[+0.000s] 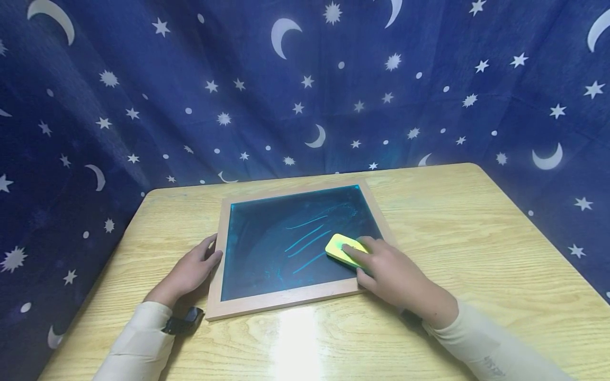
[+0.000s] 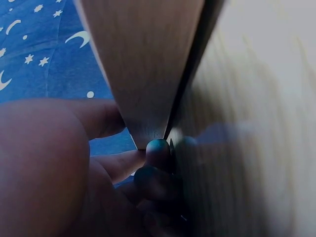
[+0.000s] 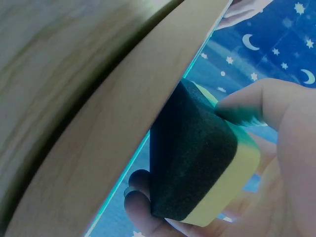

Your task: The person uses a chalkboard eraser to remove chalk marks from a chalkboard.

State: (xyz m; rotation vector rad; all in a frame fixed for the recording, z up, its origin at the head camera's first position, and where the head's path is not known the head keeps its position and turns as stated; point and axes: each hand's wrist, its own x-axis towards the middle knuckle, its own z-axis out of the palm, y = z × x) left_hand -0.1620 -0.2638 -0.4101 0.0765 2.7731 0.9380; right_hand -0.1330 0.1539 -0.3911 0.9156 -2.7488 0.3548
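A wood-framed chalkboard [image 1: 271, 233] lies on the table, with several light blue lines and smudges on its dark surface. My left hand [image 1: 192, 270] holds the frame's left edge; in the left wrist view, the thumb lies against the upper side of the frame [image 2: 143, 64] and curled fingers meet its lower side near the tabletop. On the board's right part, my right hand [image 1: 393, 272] grips a chalkboard eraser [image 1: 335, 246]. The right wrist view shows the eraser's yellow back and black felt [image 3: 197, 153] between thumb and fingers, felt side towards the board.
The light wood table [image 1: 476, 238] extends around the board on all sides. Behind it and at both sides hangs a dark blue curtain [image 1: 267, 100] with moons and stars. A black strap [image 1: 183, 321] circles the left wrist.
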